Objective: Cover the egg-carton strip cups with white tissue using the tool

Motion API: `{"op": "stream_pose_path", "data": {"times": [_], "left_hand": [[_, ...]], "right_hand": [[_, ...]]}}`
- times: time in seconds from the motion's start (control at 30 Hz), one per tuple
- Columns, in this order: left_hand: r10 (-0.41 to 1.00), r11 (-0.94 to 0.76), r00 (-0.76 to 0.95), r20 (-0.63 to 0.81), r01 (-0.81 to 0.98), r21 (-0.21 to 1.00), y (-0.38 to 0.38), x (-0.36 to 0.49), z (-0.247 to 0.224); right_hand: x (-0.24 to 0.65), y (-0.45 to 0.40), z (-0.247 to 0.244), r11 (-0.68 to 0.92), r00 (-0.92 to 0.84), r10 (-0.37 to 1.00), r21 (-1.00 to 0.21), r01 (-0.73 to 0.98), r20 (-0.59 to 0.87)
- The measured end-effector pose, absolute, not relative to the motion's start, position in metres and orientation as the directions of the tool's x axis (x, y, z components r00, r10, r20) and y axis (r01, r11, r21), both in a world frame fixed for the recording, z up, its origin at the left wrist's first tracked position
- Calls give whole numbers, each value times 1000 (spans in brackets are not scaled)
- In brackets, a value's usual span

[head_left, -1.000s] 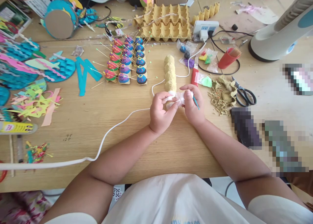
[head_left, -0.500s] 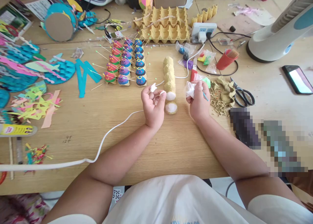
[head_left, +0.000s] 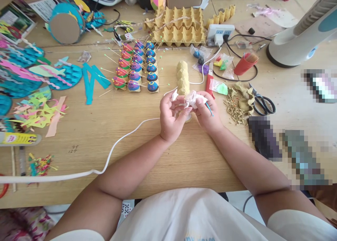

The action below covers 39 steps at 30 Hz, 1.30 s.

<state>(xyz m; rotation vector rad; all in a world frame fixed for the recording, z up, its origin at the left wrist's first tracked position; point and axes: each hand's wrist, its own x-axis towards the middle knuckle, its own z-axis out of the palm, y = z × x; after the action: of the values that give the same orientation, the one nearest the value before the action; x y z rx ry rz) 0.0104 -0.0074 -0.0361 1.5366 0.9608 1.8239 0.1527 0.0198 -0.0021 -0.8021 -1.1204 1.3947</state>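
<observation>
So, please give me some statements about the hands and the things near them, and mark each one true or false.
1. Both hands, left hand and right hand, meet at a white lump. True.
2. The scissors lie to the left of the hands. False: they lie to the right, beside the scraps.
3. The yellow roll lies just beyond the hands. True.
4. The red cup stands upright. False: it lies on its side.
5. The painted figures stand in rows left of the roll. True.
</observation>
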Motion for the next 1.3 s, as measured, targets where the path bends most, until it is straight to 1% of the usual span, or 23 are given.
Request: {"op": "stream_pose_path", "data": {"times": [0.1, 0.17, 0.4, 0.47, 0.57, 0.7, 0.77, 0.97, 1.07, 1.17, 1.3], "left_hand": [[794, -573, -219, 567, 45, 819, -7, 10, -36], [783, -578, -235, 576, 64, 813, -7, 10, -36], [716, -632, -282, 638, 125, 765, -7, 12, -33], [708, -635, -282, 648, 147, 758, -6, 11, -34], [703, -626, -292, 649, 179, 759, -4, 8, -35], [714, -616, -277, 643, 188, 765, -2, 5, -36], [711, -626, -275, 648, 173, 760, -4, 6, -36], [739, -617, -217, 638, 163, 770, -14, 11, -33], [717, -634, -226, 660, 182, 751, -15, 11, -32], [695, -653, -232, 680, 192, 733, -13, 12, -31], [725, -630, -250, 642, 137, 764, -8, 12, -33]], "right_hand": [[154, 20, -3, 44, -178, 978, -937, -346, 112], [155, 20, -3, 57, -178, 976, -938, -341, 124], [161, 23, -5, 114, -113, 979, -920, -374, 167], [164, 25, -7, 102, -136, 977, -921, -375, 163], [168, 27, -10, 91, -200, 966, -943, -321, 162], [171, 28, -8, 137, -222, 955, -958, -253, 195], [171, 28, -5, 135, -223, 956, -961, -240, 190], [169, 28, -5, 109, -195, 966, -953, -283, 168], [168, 29, -6, 141, -202, 959, -955, -263, 197], [167, 28, -5, 209, -188, 948, -947, -244, 258], [168, 29, -3, 257, -135, 950, -950, -179, 283]]}}
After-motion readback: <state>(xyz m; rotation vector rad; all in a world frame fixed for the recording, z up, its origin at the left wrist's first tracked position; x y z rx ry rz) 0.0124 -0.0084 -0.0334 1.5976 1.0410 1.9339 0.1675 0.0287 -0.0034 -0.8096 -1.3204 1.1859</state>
